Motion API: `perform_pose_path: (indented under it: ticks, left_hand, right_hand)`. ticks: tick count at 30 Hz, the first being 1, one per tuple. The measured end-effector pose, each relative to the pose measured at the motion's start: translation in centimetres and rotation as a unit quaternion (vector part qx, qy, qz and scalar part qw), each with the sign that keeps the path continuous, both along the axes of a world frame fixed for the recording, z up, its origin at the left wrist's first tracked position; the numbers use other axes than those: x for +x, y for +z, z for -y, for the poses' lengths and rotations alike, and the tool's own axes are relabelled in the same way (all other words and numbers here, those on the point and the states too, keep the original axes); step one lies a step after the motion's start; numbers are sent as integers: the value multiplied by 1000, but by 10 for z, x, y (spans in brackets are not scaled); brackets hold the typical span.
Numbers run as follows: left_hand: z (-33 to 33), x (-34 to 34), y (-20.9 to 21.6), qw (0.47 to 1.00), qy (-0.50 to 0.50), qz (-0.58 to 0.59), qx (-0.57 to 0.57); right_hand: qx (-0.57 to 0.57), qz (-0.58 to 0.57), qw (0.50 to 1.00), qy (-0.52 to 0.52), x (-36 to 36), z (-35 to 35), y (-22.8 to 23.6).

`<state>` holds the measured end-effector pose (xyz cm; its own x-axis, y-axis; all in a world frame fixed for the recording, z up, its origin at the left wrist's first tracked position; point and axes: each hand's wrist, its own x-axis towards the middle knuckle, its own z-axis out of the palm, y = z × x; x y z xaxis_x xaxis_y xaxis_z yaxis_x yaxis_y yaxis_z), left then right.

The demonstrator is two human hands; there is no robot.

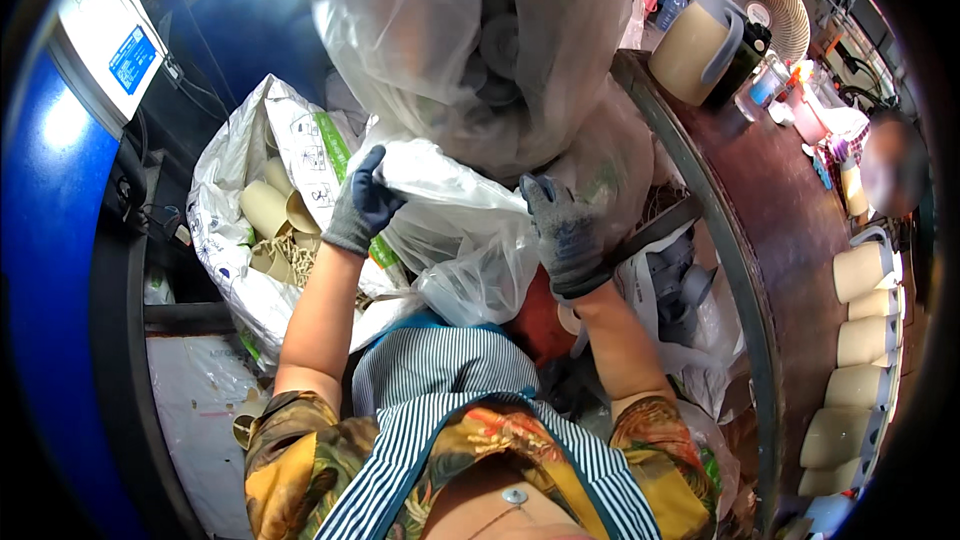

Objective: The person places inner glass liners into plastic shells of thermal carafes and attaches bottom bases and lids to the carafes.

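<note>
A see-through plastic bag (pixel 455 180) is stretched between my two hands, its bunched upper edge running from one to the other. My left hand (pixel 366 204), in a grey and dark blue work glove, pinches one end of that edge, thumb upward. The other end is gripped by my right hand (pixel 564 232), gloved alike, with its fingers bent. The bag's lower part hangs in folds above my striped apron (pixel 440 355). Just beyond stands a big, cloudy plastic sack (pixel 420 50) with grey round parts (pixel 500 48) showing dimly through it.
On my left, an open white woven sack (pixel 215 210) holds beige curved plastic pieces (pixel 265 208). Grey parts (pixel 680 280) lie in a bag at my right. A brown table (pixel 725 185) carries a beige jug (pixel 690 50), a fan (pixel 765 0) and a row of beige jug bodies (pixel 862 340).
</note>
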<state>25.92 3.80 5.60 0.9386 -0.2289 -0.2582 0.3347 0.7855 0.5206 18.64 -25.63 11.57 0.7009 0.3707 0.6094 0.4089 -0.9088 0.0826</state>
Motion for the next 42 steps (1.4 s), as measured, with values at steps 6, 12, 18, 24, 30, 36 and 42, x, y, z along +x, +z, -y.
perform_pose_path:
  ticks: [6, 12, 18, 24, 30, 36, 42]
  left_hand:
    - [5, 10, -16, 997, 15, 67, 18]
    - [-4, 7, -25, 997, 55, 47, 27]
    - [-2, 1, -22, 998, 38, 48, 12]
    - [-21, 5, -36, 999, 1, 44, -31]
    - [-5, 3, -38, 999, 38, 8, -19]
    - [-11, -3, -55, 995, 78, 3, 60]
    - [-45, 2, -37, 907, 137, 10, 398]
  right_hand:
    - [57, -154, 986, 7, -21, 5, 18]
    - [60, -180, 982, 15, -22, 2, 18]
    - [58, -180, 982, 19, -25, 2, 8]
    - [18, -172, 984, 40, -25, -4, 5]
    - [-21, -150, 988, 25, -32, 0, 3]
    - [-45, -167, 984, 36, -40, -5, 3]
    - [13, -243, 970, 25, -47, 10, 6]
